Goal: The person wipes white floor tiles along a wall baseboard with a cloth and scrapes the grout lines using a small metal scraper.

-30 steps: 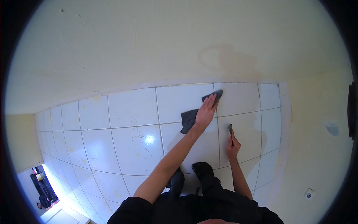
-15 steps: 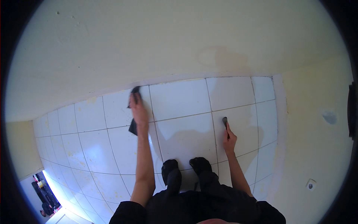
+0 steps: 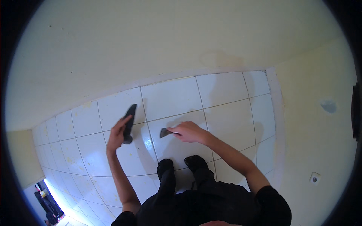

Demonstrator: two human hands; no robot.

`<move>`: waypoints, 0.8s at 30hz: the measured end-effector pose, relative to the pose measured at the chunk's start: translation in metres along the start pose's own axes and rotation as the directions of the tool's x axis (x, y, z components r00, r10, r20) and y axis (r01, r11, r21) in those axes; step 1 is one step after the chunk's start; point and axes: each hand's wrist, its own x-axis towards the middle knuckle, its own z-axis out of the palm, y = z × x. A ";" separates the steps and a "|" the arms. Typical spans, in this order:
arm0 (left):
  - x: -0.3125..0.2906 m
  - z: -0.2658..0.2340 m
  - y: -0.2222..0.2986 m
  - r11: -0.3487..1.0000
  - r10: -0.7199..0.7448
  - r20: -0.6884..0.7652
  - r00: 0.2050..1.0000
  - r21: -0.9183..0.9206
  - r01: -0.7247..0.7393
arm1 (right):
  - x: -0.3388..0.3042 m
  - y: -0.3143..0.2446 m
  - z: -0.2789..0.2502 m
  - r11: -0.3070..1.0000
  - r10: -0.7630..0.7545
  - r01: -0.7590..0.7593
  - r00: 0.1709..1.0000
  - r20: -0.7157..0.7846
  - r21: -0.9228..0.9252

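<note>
I had the left arm reaching up from the lower edge, the left hand (image 3: 115,136) with its fingers bent tightly over a dark sheet (image 3: 129,126), which hung lengthwise at their right. The right forearm slanted in from the lower right, the right hand (image 3: 189,132) pointing left, its fingers wrapped round a scraper (image 3: 164,133); the flared blade jutted left beyond them, over the tiled floor (image 3: 177,96).

Tiles (image 3: 171,96) look glossy, the dark sheet (image 3: 130,122) matt, the scraper (image 3: 164,132) metal-bladed.
</note>
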 end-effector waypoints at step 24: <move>-0.072 -0.055 -0.064 0.739 -0.421 -0.627 0.655 -0.656 -0.154 | 0.131 -0.067 0.109 0.932 0.212 -0.176 0.974 -0.083 0.317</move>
